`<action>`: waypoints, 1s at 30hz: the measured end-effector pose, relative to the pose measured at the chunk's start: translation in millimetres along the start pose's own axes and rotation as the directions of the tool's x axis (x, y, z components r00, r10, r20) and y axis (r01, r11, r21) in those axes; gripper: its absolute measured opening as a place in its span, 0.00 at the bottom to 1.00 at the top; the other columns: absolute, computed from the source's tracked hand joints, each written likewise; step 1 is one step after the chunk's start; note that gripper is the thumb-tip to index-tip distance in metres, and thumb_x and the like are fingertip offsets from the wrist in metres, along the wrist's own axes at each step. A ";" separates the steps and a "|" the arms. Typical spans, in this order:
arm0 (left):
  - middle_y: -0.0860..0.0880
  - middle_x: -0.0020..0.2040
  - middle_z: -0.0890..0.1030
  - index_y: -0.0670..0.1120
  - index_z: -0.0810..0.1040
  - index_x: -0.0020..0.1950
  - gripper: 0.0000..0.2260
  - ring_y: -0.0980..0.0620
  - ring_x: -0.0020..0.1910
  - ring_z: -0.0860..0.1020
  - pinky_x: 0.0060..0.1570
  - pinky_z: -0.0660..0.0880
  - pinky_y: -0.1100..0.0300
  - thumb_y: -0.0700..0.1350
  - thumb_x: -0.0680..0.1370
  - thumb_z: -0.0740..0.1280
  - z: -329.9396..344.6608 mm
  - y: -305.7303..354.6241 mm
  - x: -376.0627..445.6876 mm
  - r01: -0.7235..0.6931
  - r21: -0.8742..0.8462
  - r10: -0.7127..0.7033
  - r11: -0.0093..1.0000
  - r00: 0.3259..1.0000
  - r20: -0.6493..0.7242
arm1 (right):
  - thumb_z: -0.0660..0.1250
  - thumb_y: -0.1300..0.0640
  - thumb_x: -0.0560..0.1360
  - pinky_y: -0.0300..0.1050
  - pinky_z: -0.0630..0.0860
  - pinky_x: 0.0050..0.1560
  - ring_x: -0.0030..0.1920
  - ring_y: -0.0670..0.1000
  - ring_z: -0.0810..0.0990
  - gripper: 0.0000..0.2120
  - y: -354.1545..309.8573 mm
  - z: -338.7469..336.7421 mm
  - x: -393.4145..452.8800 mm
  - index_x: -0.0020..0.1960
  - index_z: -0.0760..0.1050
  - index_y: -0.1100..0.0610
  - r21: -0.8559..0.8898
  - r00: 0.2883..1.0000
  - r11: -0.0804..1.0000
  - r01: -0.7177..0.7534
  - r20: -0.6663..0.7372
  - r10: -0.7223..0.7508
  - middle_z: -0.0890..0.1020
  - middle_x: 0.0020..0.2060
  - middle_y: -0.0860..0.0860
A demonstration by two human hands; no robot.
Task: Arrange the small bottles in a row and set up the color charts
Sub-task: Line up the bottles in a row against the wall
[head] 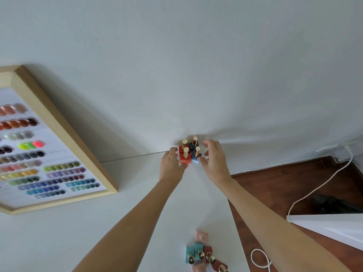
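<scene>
While the white counter (59, 232) carries a wood-framed color chart (49, 154) leaning at its far left edge, both hands reach the far edge: the left hand (171, 165) curls its fingers on the red bottles (185, 157), the right hand (215, 160) pinches the blue bottles (195, 152); more bottles (200, 252) cluster near the right corner

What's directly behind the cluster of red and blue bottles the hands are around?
Behind the bottles stands only the plain white wall, where the table ends. The left hand and right hand flank them; whether they touch the wall cannot be told.
</scene>
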State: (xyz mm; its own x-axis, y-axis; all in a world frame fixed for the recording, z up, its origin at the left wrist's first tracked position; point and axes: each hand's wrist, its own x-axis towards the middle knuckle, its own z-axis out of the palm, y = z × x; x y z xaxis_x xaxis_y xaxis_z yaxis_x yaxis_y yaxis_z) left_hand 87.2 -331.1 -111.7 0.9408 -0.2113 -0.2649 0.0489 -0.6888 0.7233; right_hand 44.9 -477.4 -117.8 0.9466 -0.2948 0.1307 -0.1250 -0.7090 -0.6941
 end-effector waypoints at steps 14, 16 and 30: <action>0.43 0.42 0.85 0.41 0.82 0.48 0.05 0.43 0.44 0.81 0.47 0.79 0.50 0.41 0.75 0.69 14.8 3.1 17.7 0.093 0.001 -0.093 0.996 0.991 -0.100 | 0.64 0.71 0.71 0.37 0.62 0.36 0.34 0.52 0.71 0.07 4.7 22.5 18.7 0.43 0.80 0.63 -0.051 0.979 0.981 -0.185 0.074 0.189 0.84 0.37 0.58; 0.43 0.43 0.85 0.41 0.83 0.48 0.05 0.43 0.44 0.81 0.49 0.79 0.48 0.39 0.75 0.68 15.9 1.9 18.0 0.104 -0.010 -0.104 0.995 0.989 -0.104 | 0.64 0.71 0.71 0.35 0.62 0.36 0.34 0.51 0.71 0.08 4.7 23.1 18.6 0.44 0.80 0.63 -0.045 0.980 0.982 -0.185 0.065 0.188 0.85 0.38 0.57; 0.45 0.68 0.75 0.43 0.66 0.74 0.28 0.48 0.65 0.75 0.62 0.70 0.59 0.43 0.76 0.70 -11.4 -7.3 -18.0 0.074 0.023 -0.076 0.997 0.992 0.101 | 0.66 0.69 0.73 0.42 0.74 0.50 0.48 0.57 0.80 0.10 -10.3 -7.7 -13.7 0.54 0.76 0.67 -0.043 0.937 0.955 -0.295 0.184 0.297 0.81 0.50 0.61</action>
State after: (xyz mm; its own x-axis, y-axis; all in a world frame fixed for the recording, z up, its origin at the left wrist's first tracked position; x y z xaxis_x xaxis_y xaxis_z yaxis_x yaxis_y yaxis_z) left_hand 73.7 -314.3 -104.9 0.8956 -0.2279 -0.3822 0.1103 -0.7184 0.6868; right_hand 31.0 -471.0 -107.0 0.9043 -0.3694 -0.2141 -0.4110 -0.6175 -0.6707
